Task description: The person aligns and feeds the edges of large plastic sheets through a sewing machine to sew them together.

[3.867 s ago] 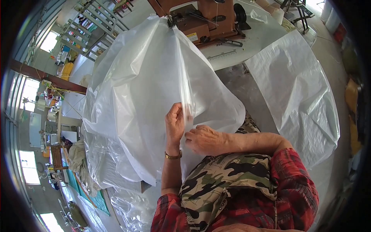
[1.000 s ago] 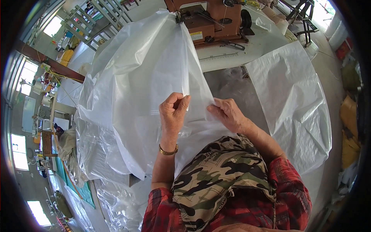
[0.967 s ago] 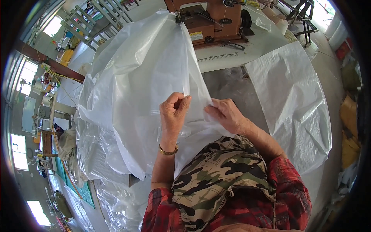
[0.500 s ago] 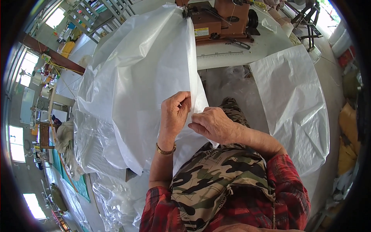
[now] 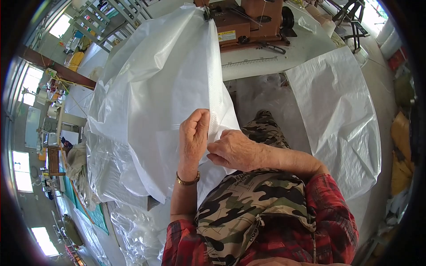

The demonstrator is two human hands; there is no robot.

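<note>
Stretching lengthwise ahead to the sewing machine (image 5: 254,30), the white sheet (image 5: 166,99) is pinched by both curled hands (image 5: 193,138).

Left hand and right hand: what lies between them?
In the head view, the white sheet's edge strip runs between left hand and right hand.

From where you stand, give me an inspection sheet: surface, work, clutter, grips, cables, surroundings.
Surface: pale table with ruler marks along its near edge.
Work: large white sheet, its top end at the brown sewing machine.
Clutter: dark hand tool beside the machine; second white sheet at right; crumpled clear plastic at lower left.
Grips: left grip pinches the folded edge; right grip curls beside it, fingertips hidden.
Cables: yellow line near the beam, type unclear.
Surroundings: grey metal rack, red-brown beam, windows at left.
</note>
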